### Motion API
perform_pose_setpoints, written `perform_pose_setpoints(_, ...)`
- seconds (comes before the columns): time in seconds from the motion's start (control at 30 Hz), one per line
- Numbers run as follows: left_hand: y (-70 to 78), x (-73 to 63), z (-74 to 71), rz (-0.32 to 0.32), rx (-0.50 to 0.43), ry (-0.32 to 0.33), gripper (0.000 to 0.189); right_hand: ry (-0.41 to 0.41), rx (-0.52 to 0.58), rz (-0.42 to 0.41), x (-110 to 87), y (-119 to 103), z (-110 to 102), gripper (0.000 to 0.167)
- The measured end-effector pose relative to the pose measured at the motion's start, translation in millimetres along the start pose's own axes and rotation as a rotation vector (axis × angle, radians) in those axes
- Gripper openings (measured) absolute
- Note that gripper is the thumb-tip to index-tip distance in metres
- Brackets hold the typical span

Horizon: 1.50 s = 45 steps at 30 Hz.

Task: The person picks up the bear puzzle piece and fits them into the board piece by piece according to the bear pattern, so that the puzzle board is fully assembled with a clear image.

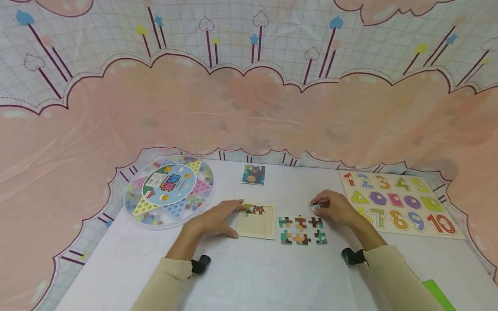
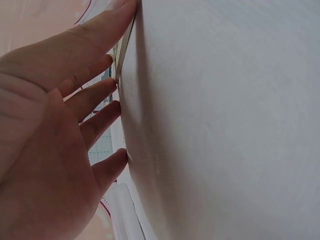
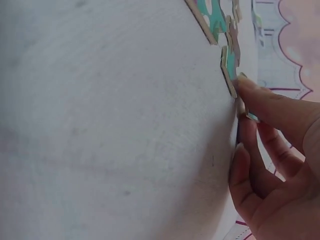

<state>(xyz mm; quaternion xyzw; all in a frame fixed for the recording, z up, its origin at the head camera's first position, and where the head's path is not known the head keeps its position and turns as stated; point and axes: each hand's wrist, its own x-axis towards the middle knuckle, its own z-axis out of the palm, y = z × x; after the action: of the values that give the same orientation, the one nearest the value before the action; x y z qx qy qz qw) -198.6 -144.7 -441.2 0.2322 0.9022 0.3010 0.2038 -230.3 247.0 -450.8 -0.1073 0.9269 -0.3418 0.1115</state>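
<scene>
My left hand (image 1: 215, 219) rests at the left side of a square wooden puzzle tray (image 1: 255, 236), its fingers fairly straight near the top left corner and its thumb at the lower left. Joined jigsaw pieces (image 1: 254, 210) with brown and green print lie along the tray's top edge. To the right, my right hand (image 1: 335, 209) pinches a jigsaw piece (image 1: 314, 207) between thumb and fingers, low over the table. Two rows of loose jigsaw pieces (image 1: 301, 239) lie between the tray and this hand; some pieces (image 3: 230, 65) also show in the right wrist view.
Behind the tray lies a small bear picture card (image 1: 254, 175). A round marble game board (image 1: 169, 191) stands at the left. On the right is a number and shape board (image 1: 400, 203), close to the right forearm. A green strip (image 1: 438, 294) lies at the near right.
</scene>
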Motion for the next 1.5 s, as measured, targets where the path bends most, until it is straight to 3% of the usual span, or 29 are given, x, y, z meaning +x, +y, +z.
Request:
perform_pose_setpoints(0.27,0.0,0.9,-1.1,-0.010,0.017,-0.004,0.077,-0.031,0.029,-0.002,1.1,-3.0,-4.4,0.027)
perform_pose_setpoints(0.53,-1.1,2.7,0.5,-0.012,0.013,-0.005,0.077,-0.005,0.068,-0.042,6.2,-11.2,-2.2,0.025)
perform_pose_setpoints(1.0,1.9,-1.0,0.3,-0.017,0.016,0.000,0.076,-0.011,0.121,-0.083,23.4,-51.7,34.1,0.021)
perform_pose_setpoints(1.23,1.7,-0.1,0.1,-0.027,0.007,-0.002,0.077,-0.023,0.122,-0.144,29.0,-67.9,48.4,0.017)
perform_pose_setpoints(1.5,0.6,-0.2,-0.8,-0.015,-0.002,0.000,0.077,-0.071,0.137,-0.132,34.2,-81.7,64.4,0.015)
